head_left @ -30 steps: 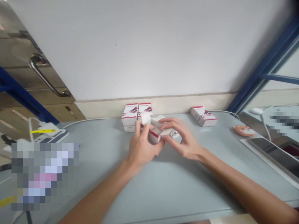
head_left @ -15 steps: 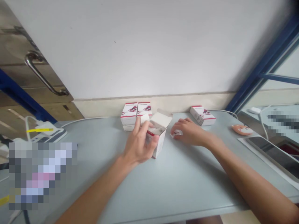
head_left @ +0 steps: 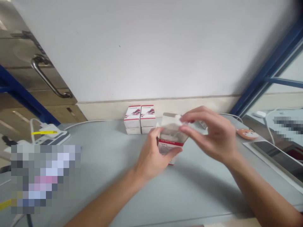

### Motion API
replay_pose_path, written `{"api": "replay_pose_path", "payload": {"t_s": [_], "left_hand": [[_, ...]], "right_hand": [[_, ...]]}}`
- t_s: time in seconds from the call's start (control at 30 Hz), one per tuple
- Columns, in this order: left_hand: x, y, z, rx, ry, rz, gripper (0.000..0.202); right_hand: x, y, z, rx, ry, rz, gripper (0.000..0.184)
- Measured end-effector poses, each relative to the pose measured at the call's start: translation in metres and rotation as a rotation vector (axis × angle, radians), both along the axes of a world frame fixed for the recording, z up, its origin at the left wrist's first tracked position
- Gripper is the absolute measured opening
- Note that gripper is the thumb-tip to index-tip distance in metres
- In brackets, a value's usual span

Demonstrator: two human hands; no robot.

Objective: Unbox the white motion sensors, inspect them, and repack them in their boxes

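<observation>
My left hand (head_left: 153,154) is wrapped round a small white and red carton (head_left: 169,151), held upright but tilted above the table. Its top is open, with the flaps (head_left: 171,118) raised. Red print on its near side ends in "DETECTOR". Over the carton's open top, at its right side, my right hand (head_left: 210,132) pinches a small whitish plastic bag (head_left: 179,120) between thumb and fingers. The bag is blurred and its contents cannot be made out. Something pale shows inside the carton, not clearly.
Several matching cartons (head_left: 139,119) stand stacked against the wall at the back. Another carton (head_left: 203,124) is mostly hidden behind my right hand. On the right lie an orange animal-faced object (head_left: 247,134) and a phone-like dark slab (head_left: 279,160). A power strip (head_left: 55,137) with cables sits at left.
My right hand has lifted the small bag off the table and brought it left to the carton's mouth. My left hand has moved right and turned the carton's printed side towards me.
</observation>
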State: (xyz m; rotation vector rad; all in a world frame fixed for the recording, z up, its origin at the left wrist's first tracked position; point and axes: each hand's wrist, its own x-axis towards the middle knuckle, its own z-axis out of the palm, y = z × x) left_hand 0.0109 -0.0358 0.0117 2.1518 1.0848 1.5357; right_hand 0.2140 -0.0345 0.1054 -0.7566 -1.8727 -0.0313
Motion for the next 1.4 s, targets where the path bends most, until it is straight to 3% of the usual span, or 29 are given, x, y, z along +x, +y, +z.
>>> {"api": "replay_pose_path", "payload": {"t_s": [0.13,0.33,0.47,0.57,0.7,0.93,1.07,1.13,1.2,1.33,1.4], "left_hand": [[0.011,-0.004,-0.009,0.049,-0.078,0.019,0.070],[0.015,-0.003,-0.012,0.043,-0.135,0.078,0.065],[0.015,-0.003,-0.010,0.042,-0.135,0.035,0.068],[0.012,-0.005,-0.007,0.025,-0.061,0.018,0.066],[0.008,-0.006,-0.004,0.021,0.062,0.080,0.061],[0.006,-0.005,-0.002,0.151,0.133,0.120,0.060],[0.006,-0.004,0.006,0.346,0.198,0.238,0.063],[0.005,-0.006,0.010,0.417,0.269,0.264,0.060],[0.004,-0.008,0.012,0.376,0.283,0.244,0.057],[0.002,-0.008,0.010,0.152,0.163,0.189,0.055],[-0.002,-0.004,0.008,0.081,0.165,0.128,0.051]], "right_hand": [[-0.011,-0.001,-0.011,0.083,-0.212,0.014,0.014],[-0.014,0.004,-0.020,0.018,-0.251,0.046,0.011],[-0.015,0.001,-0.016,-0.166,-0.236,-0.018,0.006],[-0.015,0.001,-0.012,-0.334,-0.202,0.038,0.008],[-0.014,0.004,-0.015,-0.342,-0.192,0.127,0.016],[-0.003,0.002,-0.019,-0.317,-0.310,0.130,0.026],[0.012,0.012,-0.014,-0.367,-0.166,0.182,0.042],[0.023,0.023,-0.014,-0.373,-0.047,0.089,0.045],[0.035,0.036,-0.019,-0.403,-0.043,-0.075,0.037],[0.046,0.056,-0.044,-0.538,-0.465,-0.337,0.028],[0.043,0.062,-0.060,-0.625,-0.633,-0.376,0.025]]}}
